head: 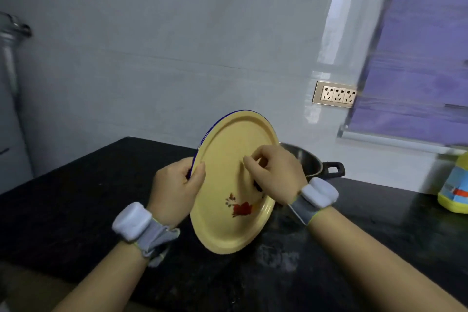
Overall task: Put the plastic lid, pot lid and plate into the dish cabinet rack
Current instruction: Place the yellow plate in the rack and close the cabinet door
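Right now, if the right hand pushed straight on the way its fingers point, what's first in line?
The yellow enamel pot lid itself: the right hand already grips its knob, fingers pointing left. Beyond that, probably the left hand pinching the rim; depth is unclear.

A pale grey tiled wall (152,45) rises behind the black speckled surface (63,197). A gold triple socket plate (334,94) sits on the wall near the surface's far right. Beside it a window (417,58) glows purple, reflecting on the glossy tiles.
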Demonstrator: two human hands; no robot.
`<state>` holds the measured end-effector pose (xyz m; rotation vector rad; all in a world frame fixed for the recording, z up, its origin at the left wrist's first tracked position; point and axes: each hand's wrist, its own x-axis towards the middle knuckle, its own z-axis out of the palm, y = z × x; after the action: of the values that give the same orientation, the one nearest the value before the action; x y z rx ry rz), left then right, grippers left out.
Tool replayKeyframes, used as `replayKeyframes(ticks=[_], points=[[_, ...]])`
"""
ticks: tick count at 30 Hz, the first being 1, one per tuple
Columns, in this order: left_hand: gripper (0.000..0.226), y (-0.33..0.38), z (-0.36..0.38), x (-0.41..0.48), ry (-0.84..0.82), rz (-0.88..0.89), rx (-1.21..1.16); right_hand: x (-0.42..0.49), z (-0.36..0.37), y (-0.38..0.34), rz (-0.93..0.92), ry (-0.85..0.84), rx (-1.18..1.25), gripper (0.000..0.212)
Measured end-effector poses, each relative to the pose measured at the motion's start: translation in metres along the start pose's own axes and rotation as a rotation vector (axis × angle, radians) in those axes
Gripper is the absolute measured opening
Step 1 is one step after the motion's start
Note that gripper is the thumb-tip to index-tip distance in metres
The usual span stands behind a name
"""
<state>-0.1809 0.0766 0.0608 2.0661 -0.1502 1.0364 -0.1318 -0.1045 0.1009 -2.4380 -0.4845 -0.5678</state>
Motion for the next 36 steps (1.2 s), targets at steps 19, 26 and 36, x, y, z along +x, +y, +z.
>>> replayKeyframes(ticks=[19,26,36], points=[[0.029,-0.013,-0.154,0.001,0.161,-0.133,-0.049,-0.001,0.106,-0.111,-0.034,-0.243,0.591,0.016],[0.04,0.001,-0.197,-0.011,0.08,-0.201,-0.114,0.002,0.132,-0.158,-0.108,-0.393,0.884,0.016],[0.027,0.006,-0.272,-0.044,0.067,-0.363,-0.182,-0.024,0.171,-0.233,-0.311,-0.804,0.959,0.016]])
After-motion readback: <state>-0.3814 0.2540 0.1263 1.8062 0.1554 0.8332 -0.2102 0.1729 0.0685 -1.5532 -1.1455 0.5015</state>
